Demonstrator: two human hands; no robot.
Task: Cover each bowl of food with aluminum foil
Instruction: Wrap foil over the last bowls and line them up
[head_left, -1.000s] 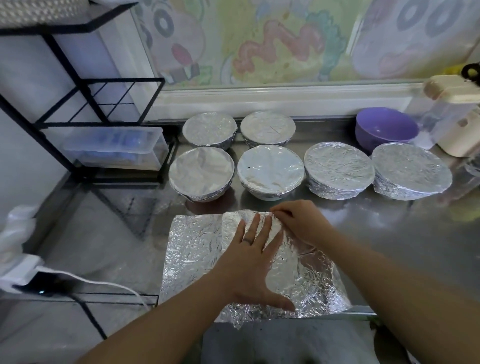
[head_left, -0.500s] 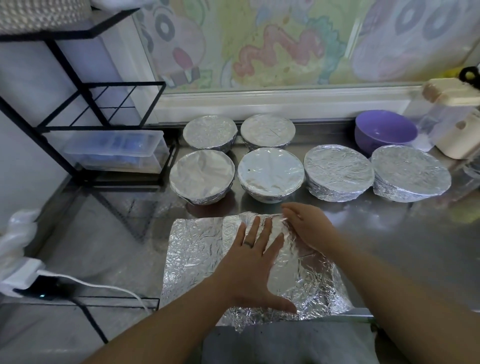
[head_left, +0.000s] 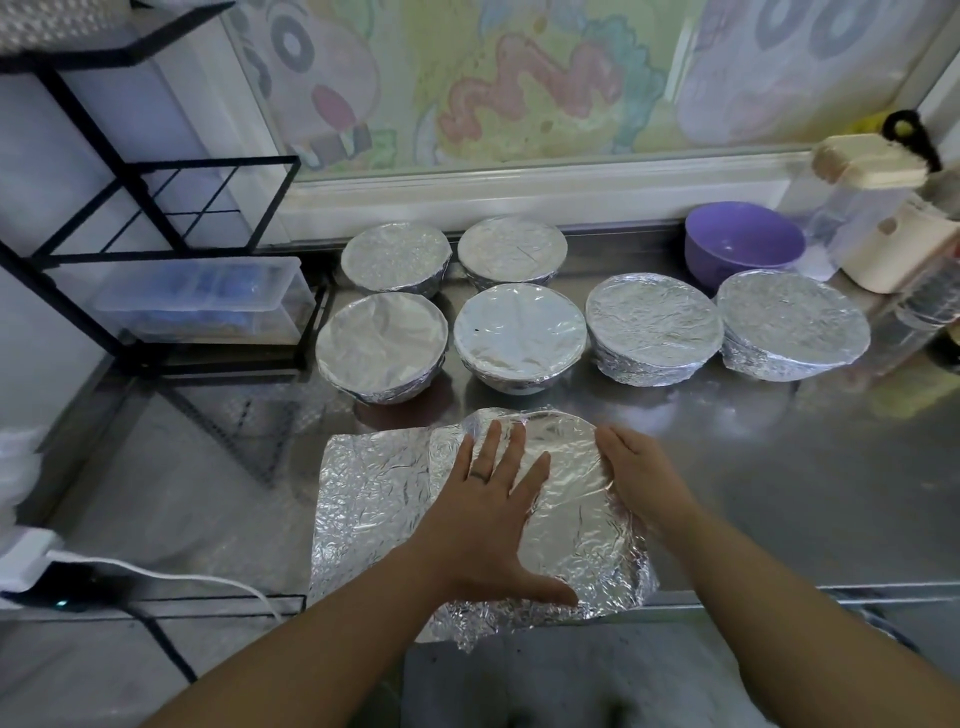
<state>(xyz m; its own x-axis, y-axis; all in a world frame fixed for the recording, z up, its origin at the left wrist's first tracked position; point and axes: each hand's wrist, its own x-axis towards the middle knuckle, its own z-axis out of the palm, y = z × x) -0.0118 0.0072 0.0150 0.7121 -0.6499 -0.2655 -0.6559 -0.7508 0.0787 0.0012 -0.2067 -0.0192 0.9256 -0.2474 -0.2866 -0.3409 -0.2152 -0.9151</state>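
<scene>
A crinkled sheet of aluminum foil (head_left: 374, 499) lies over a round bowl (head_left: 566, 457) near the counter's front edge, and the bowl's rim shows through the foil. My left hand (head_left: 491, 514) rests flat on top of the foil with fingers spread. My right hand (head_left: 636, 478) presses the foil down against the bowl's right side. The foil's left part lies loose on the counter. Behind stand several foil-covered bowls, among them one (head_left: 382, 345) left of centre and one (head_left: 795, 325) at the right. A purple bowl (head_left: 743, 247) stands uncovered at the back right.
A black wire rack (head_left: 156, 218) with a clear plastic box (head_left: 208, 296) stands at the left. Cream-lidded containers (head_left: 883, 223) crowd the back right corner. A white cable (head_left: 156, 577) and plug lie at the front left. The steel counter (head_left: 805, 493) ends just below my hands.
My right hand slid from the foil's far edge round to the bowl's right side, pressing the foil down. The rim's round outline now shows. The left hand stayed flat on top.
</scene>
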